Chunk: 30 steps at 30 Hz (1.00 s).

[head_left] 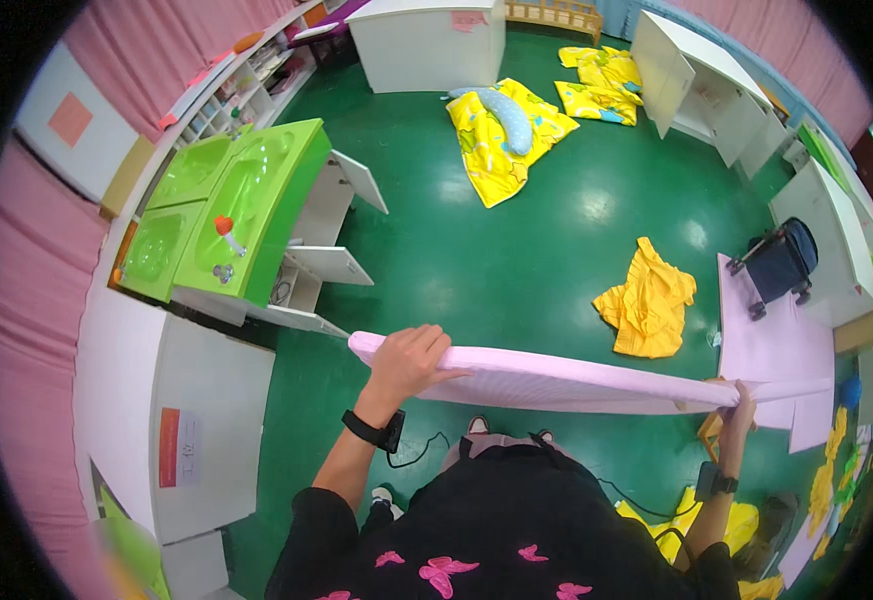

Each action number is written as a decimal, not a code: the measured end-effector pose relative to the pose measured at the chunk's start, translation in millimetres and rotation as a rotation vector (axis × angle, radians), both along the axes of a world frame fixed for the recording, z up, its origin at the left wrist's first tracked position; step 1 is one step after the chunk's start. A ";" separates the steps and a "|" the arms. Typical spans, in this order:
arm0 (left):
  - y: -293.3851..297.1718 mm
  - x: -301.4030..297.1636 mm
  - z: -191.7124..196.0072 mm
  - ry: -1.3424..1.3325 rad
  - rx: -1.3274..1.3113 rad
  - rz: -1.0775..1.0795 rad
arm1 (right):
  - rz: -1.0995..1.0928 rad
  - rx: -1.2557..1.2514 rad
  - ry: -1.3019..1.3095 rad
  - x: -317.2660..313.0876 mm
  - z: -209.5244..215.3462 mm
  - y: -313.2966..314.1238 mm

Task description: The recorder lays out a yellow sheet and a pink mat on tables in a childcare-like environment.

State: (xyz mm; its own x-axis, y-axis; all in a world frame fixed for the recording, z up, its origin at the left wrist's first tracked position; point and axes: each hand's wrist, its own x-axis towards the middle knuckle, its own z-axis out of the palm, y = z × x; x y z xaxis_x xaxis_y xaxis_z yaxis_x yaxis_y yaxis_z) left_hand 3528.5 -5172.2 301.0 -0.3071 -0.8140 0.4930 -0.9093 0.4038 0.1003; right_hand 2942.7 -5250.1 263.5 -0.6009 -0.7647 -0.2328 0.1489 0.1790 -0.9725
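A long pink mat (pixel 567 377), thin and padded, is held up on its edge across the front of my body. My left hand (pixel 409 366) grips its top near the left end, fingers over the far side and thumb on the near side. Near its other end, my right hand (pixel 738 412) is closed around the mat's edge, with the fingers partly hidden. Each wrist wears a black band with a small device. On the floor beyond the mat lies a crumpled orange-yellow cloth (pixel 649 302).
A green double sink unit (pixel 242 205) stands left with its cabinet doors open. Patterned yellow bedding (pixel 487 165) with a blue pillow (pixel 510 122) lies ahead. A toy stroller (pixel 782 258) stands on pink matting (pixel 762 350) at right. Yellow cloth (pixel 732 522) lies near my right arm.
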 end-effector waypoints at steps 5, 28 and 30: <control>25.5 32.7 11.1 0.003 0.008 0.054 | 0.194 0.076 0.013 -9.4 -23.0 -4.2; 98.6 42.3 -47.9 0.190 0.569 0.313 | 1.316 0.037 -0.110 365.4 2.2 -62.0; 119.2 48.6 -24.1 0.124 0.555 0.373 | 1.486 -0.213 -0.017 385.0 19.8 -67.2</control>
